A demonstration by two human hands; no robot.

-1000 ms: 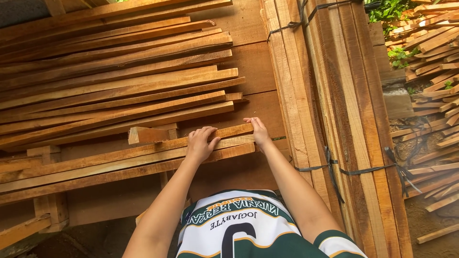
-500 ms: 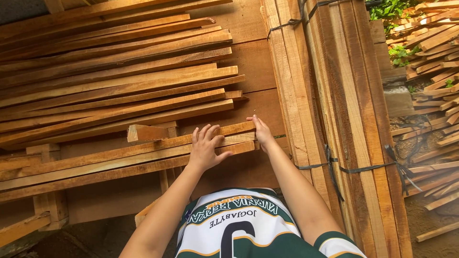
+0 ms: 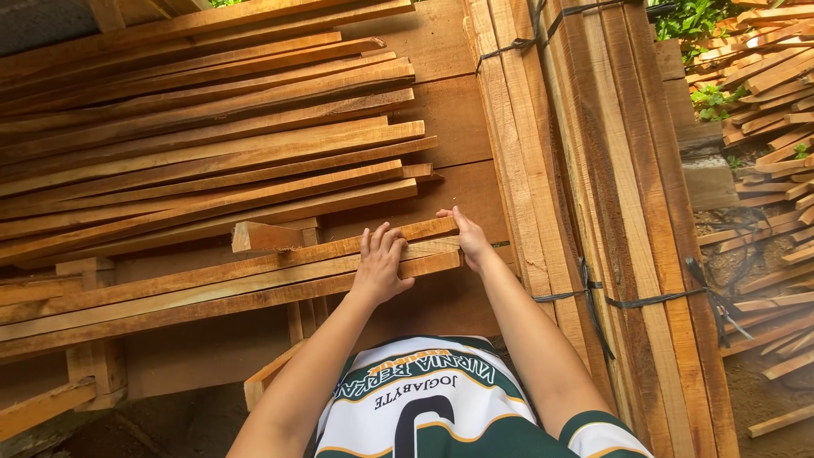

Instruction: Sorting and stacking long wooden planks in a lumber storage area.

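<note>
Under both hands [image 3: 380, 270] [image 3: 469, 242], long reddish-brown wooden slats [image 3: 212, 284] lie stacked, rough-sawn.

An outdoor timber yard (stacked wooden slats [image 3: 203, 161], strapped plank bundles [image 3: 610, 170] everywhere).

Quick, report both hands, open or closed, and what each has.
Left hand: open, fingers spread flat on the long pale wooden slats.
Right hand: open, pressed against the slats' end, gripping nothing.

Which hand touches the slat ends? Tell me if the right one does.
Touching. The head view shows the right hand pressed against the ends of the wooden slats, while the left hand lies flat on top of them.
</note>
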